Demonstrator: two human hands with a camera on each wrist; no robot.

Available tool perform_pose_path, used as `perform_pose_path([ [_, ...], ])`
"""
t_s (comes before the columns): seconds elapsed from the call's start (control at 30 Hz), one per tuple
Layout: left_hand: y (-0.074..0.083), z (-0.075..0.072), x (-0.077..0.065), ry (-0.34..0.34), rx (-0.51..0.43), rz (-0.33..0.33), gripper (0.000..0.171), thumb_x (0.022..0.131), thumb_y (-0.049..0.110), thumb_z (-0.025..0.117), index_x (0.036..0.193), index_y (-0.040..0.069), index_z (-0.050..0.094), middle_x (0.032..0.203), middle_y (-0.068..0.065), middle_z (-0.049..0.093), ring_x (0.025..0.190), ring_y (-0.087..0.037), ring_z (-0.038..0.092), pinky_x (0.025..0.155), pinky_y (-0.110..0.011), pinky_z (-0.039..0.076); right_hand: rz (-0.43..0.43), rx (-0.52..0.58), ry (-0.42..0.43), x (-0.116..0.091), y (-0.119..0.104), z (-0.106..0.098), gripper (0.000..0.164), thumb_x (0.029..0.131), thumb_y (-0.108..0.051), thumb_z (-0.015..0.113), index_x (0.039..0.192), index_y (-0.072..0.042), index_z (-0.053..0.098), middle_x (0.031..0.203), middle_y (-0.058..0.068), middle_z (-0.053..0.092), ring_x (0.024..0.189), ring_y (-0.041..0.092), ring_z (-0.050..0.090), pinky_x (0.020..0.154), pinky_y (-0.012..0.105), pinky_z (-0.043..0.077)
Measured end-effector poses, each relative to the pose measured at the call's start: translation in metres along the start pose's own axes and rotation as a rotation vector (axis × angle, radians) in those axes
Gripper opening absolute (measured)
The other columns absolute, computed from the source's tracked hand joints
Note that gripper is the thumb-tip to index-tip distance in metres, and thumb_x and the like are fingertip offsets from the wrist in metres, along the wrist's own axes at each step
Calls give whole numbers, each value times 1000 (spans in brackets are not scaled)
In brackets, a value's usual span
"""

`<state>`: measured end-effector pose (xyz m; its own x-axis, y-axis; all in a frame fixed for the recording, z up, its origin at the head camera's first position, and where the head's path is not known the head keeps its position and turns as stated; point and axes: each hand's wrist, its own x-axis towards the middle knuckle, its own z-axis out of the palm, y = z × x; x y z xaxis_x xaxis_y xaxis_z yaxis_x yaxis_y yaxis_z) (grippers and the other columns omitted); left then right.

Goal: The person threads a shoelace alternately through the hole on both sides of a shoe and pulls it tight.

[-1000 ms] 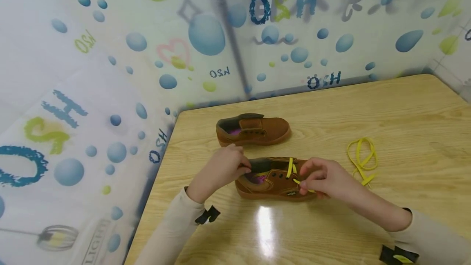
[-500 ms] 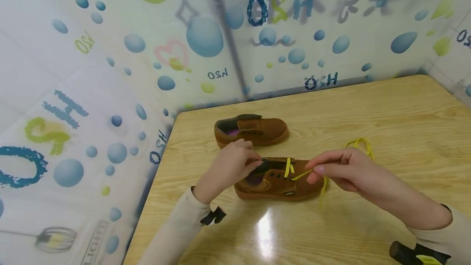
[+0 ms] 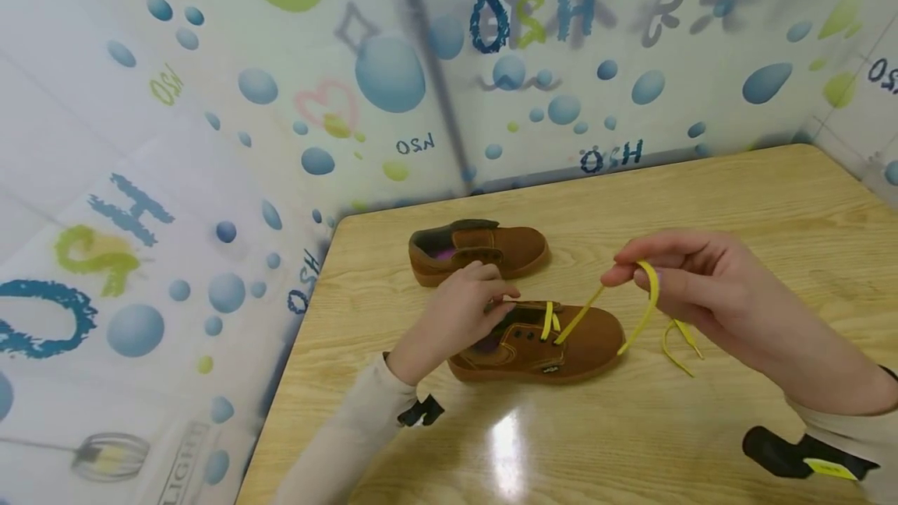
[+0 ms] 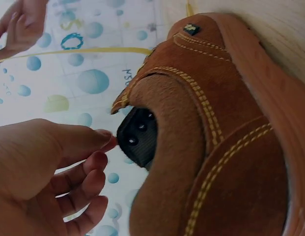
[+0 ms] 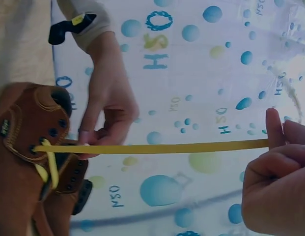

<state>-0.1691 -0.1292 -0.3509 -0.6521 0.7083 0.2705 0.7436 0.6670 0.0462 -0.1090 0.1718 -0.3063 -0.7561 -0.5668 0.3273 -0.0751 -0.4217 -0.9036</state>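
Nearer of two brown shoes, the lace-up shoe (image 3: 589, 337) stands upright on the table, toe to the right. A yellow shoelace (image 3: 582, 314) passes through its front eyelets and rises taut from the near flap. My right hand (image 3: 708, 287) pinches this lace above and right of the toe, its loose end hanging below the fingers. In the right wrist view the lace (image 5: 167, 147) runs straight from the eyelet to my hand (image 5: 275, 182). My left hand (image 3: 456, 318) is over the shoe's opening; in the left wrist view its thumb and forefinger pinch the dark-lined eyelet flap (image 4: 137, 135).
A second brown shoe (image 3: 515, 248) without a lace lies behind the first. Another piece of yellow lace (image 3: 679, 349) is on the wooden table (image 3: 701, 201), partly behind my right hand. A patterned wall (image 3: 561, 100) borders the table at the back and left.
My right hand has moved up and right, drawing the lace out of the eyelet into a longer taut stretch. My left hand has shifted slightly right along the shoe's opening.
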Motion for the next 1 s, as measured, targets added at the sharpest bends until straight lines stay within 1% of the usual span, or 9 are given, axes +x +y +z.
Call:
perform_pose_path([
  [0.13, -1, 5, 1, -3, -21, 10, 16, 87, 25, 68, 102, 22, 72, 88, 6, 59, 77, -7, 48, 69, -20, 43, -76, 11, 74, 10, -10, 7, 40, 100, 5, 26, 120, -1, 61, 108, 8, 72, 52, 11, 43, 50, 22, 32],
  [0.2, -2, 8, 2, -18, -22, 17, 17, 87, 27, 69, 102, 23, 72, 90, 7, 59, 78, -6, 48, 70, -19, 44, -107, 3, 98, 16, -15, 12, 40, 101, 5, 25, 118, 2, 60, 104, 9, 73, 44, 13, 25, 48, 30, 18],
  [0.3, -3, 11, 2, -42, -23, 30, 17, 86, 29, 69, 102, 24, 72, 91, 8, 59, 79, -6, 48, 69, -18, 44, -140, -31, 146, 27, -22, 17, 35, 101, 2, 28, 116, 6, 59, 89, 5, 72, 46, 14, 23, 51, 31, 20],
  [0.43, -4, 16, 2, -61, -18, 24, 18, 86, 30, 69, 103, 26, 72, 94, 11, 60, 79, -5, 49, 67, -15, 43, -180, -96, 224, 45, -27, 24, 27, 99, 0, 39, 112, 9, 60, 70, 0, 56, 54, 17, 25, 54, 31, 20],
  [0.5, -5, 17, 1, -63, -16, 20, 18, 86, 30, 69, 103, 26, 72, 95, 11, 60, 79, -4, 49, 66, -15, 43, -198, -144, 246, 54, -28, 27, 25, 98, -2, 43, 112, 10, 60, 69, 1, 49, 59, 18, 29, 55, 31, 21],
  [0.63, -5, 18, 2, -61, -19, 22, 17, 86, 30, 69, 102, 26, 72, 96, 11, 60, 80, -4, 50, 67, -15, 44, -213, -202, 273, 74, -29, 29, 25, 97, -7, 49, 111, 9, 61, 82, 3, 60, 74, 18, 47, 64, 24, 40],
  [0.73, -5, 17, 2, -60, -27, 29, 16, 86, 29, 69, 102, 26, 73, 95, 10, 60, 80, -4, 50, 68, -15, 44, -194, -179, 315, 90, -28, 28, 25, 94, -10, 55, 109, 8, 63, 94, 4, 67, 90, 18, 55, 76, 21, 49],
  [0.77, -5, 17, 2, -59, -28, 30, 16, 86, 29, 69, 102, 26, 73, 95, 10, 60, 80, -4, 50, 68, -16, 44, -189, -168, 328, 95, -27, 27, 26, 93, -11, 57, 109, 8, 64, 93, 4, 67, 91, 17, 57, 76, 21, 50],
  [1.0, -4, 15, 3, -59, -26, 29, 17, 86, 29, 70, 101, 26, 73, 94, 11, 60, 81, -5, 50, 70, -15, 44, -207, -118, 404, 123, -21, 18, 22, 87, -8, 65, 107, 0, 62, 88, 4, 71, 77, 16, 63, 73, 23, 51],
])
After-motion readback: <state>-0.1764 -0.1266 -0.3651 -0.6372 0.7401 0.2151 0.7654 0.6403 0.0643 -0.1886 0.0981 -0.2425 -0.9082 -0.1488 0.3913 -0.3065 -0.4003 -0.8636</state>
